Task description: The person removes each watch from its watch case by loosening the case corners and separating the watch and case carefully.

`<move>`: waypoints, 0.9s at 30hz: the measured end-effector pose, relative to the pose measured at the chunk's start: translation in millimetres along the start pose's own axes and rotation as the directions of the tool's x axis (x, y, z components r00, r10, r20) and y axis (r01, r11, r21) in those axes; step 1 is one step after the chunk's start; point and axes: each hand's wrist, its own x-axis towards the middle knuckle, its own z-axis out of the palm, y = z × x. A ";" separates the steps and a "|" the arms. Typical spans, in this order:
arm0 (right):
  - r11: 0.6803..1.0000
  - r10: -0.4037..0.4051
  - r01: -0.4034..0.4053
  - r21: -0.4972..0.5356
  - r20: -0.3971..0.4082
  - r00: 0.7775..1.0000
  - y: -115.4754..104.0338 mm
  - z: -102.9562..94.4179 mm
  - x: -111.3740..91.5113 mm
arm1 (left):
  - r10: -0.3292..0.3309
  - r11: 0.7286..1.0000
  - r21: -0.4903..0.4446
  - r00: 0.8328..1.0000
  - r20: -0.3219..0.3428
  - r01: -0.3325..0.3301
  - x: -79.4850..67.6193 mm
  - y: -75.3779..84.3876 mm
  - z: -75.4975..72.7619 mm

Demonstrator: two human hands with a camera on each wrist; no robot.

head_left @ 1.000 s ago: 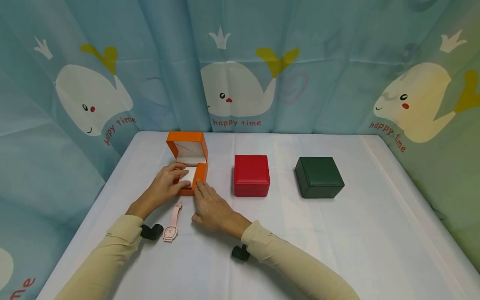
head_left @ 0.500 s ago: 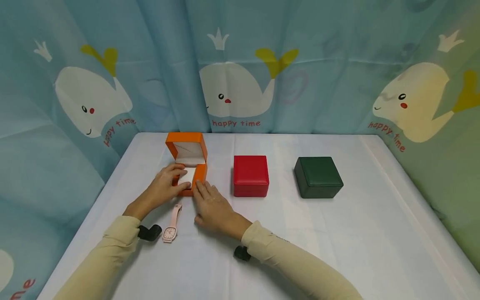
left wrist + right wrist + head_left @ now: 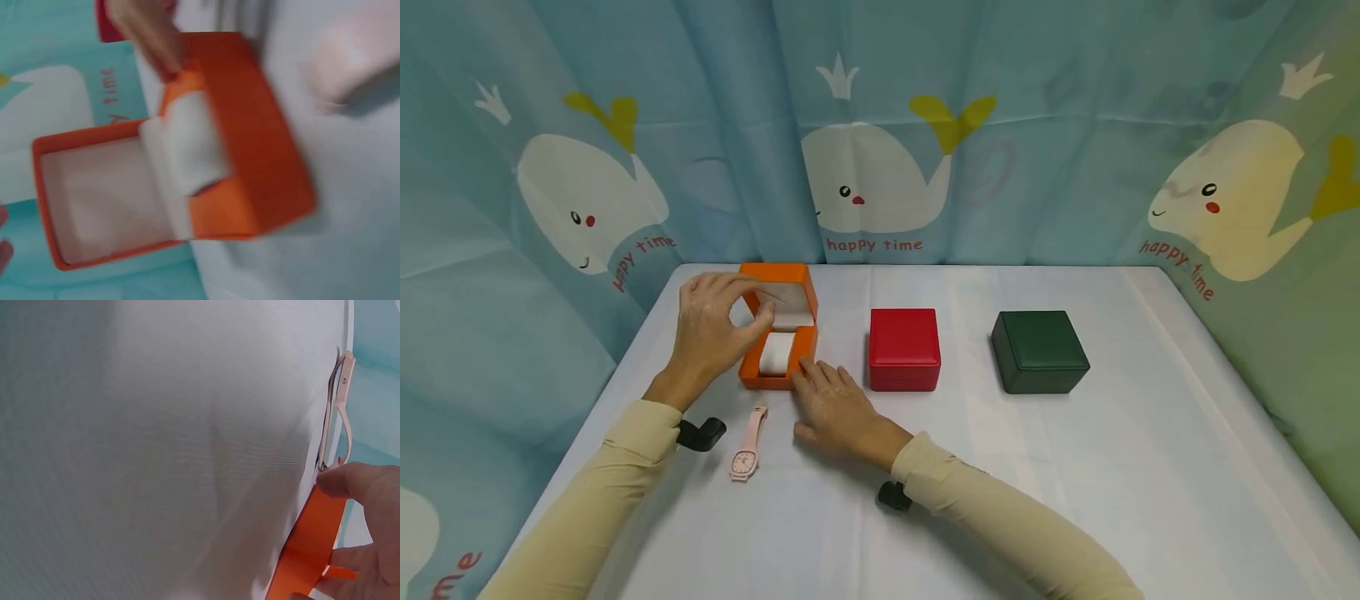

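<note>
Up comes the left hand (image 3: pixel 707 323) from the white cushion (image 3: pixel 777 353) to the raised lid (image 3: pixel 100 200), thumb and fingers curved apart, holding nothing. The right hand (image 3: pixel 838 415) grasps nothing either; extended fingers rest against the orange box's (image 3: pixel 763 382) near right corner, seemingly to steady it. Smooth walls frame the rounded cushion; the slim pink watch (image 3: pixel 745 463) lies just in front.

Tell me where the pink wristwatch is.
In the head view, the pink wristwatch lies on the white table left of centre, just nearer the camera than the open orange box, left of the right hand.
</note>
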 end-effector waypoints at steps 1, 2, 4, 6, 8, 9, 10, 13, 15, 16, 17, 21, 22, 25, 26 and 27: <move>1.000 0.006 -0.006 -0.002 -0.002 1.000 0.3 -0.1 -0.4 | -0.009 1.000 0.008 1.000 -0.022 0.010 6.0 0.3 0.3; 1.000 0.012 -0.012 -0.007 -0.004 1.000 0.6 -0.4 -0.8 | -0.030 0.999 0.012 0.999 -0.027 0.031 12.2 0.9 0.6; 1.000 0.019 -0.019 -0.023 -0.014 1.000 1.3 -0.8 -1.4 | -0.091 0.996 0.026 0.996 0.002 0.091 24.2 2.0 1.9; 0.999 0.017 -0.018 -0.035 -0.036 0.999 1.2 -1.4 -1.4 | -0.169 0.985 0.046 0.984 0.058 0.167 35.5 2.6 3.6; 0.999 0.008 -0.011 -0.048 -0.061 0.998 0.7 -1.7 -0.9 | -0.255 0.966 0.073 0.958 0.130 0.247 45.2 3.8 5.6; 0.998 0.002 -0.006 -0.055 -0.072 0.997 0.2 -1.9 -0.4 | -0.296 0.954 0.092 0.940 0.169 0.284 49.3 4.3 6.6; 0.998 -0.004 -0.002 -0.062 -0.084 0.996 -0.3 -2.0 0.2 | -0.337 0.941 0.110 0.918 0.207 0.321 53.0 4.7 7.9; 0.995 -0.011 0.001 -0.097 -0.107 0.994 -1.5 -2.1 1.7 | -0.438 0.899 0.163 0.843 0.312 0.407 61.9 7.4 11.9; 0.993 -0.012 -0.002 -0.118 -0.113 0.993 -1.8 -2.3 2.4 | -0.486 0.874 0.187 0.799 0.354 0.449 65.8 8.2 14.4; 0.992 -0.011 -0.003 -0.123 -0.116 0.993 -1.9 -2.6 2.6 | -0.505 0.863 0.195 0.782 0.366 0.466 67.2 8.2 15.5; 0.992 -0.012 -0.003 -0.126 -0.120 0.993 -2.0 -2.6 2.6 | -0.521 0.853 0.199 0.767 0.375 0.482 68.3 8.4 16.5; 0.992 -0.014 -0.001 -0.126 -0.122 0.992 -2.5 -3.1 2.8 | -0.561 0.826 0.208 0.726 0.398 0.524 72.2 5.5 20.0; 0.992 -0.014 -0.001 -0.126 -0.120 0.993 -2.8 -3.1 2.7 | -0.566 0.822 0.210 0.717 0.407 0.529 73.2 4.8 20.8; 0.992 -0.009 -0.006 -0.129 -0.112 0.994 -3.4 -2.3 2.9 | -0.575 0.813 0.212 0.689 0.441 0.543 76.1 2.6 22.1; 0.991 -0.008 -0.006 -0.130 -0.111 0.994 -3.6 -2.0 3.1 | -0.578 0.809 0.208 0.678 0.454 0.550 76.8 2.1 22.1; 0.992 -0.006 -0.008 -0.129 -0.111 0.994 -3.8 -1.6 3.3 | -0.580 0.805 0.204 0.667 0.468 0.557 77.4 1.8 21.9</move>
